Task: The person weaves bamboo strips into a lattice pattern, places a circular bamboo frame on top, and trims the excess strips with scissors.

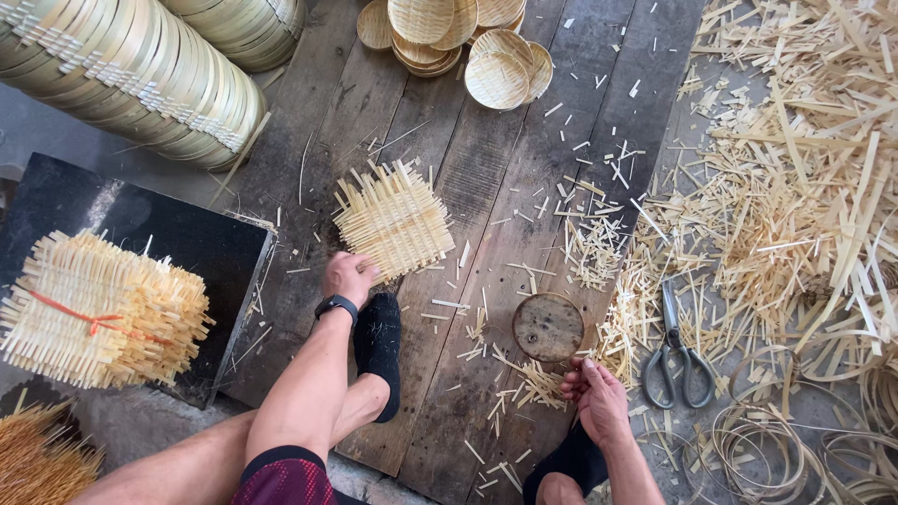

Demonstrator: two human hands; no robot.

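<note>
Woven bamboo mat (394,221), square with loose strip ends sticking out all round, lies flat on the dark wooden planks (486,168) in the middle of the scene. Your left hand (350,278) grips its near left corner, fingers curled and pressed together on the edge. Just near that hand sits your foot in a black sock (378,348). Your right hand (597,393) rests lower right, fingers loosely curled together beside a small bundle of bamboo slivers (535,382); whether they pinch any strip you cannot tell. Between your hands lies a round wooden disc (548,327). Right of your right hand, scissors (672,355) lie among bamboo offcuts (795,187). Thin bamboo hoops (767,449) coil at the near right. Far off, small woven bowls (468,37) are stacked, and to the far left stand stacked bamboo rings (131,75). A tied bundle of mats (98,313) sits on a black block at left.
</note>
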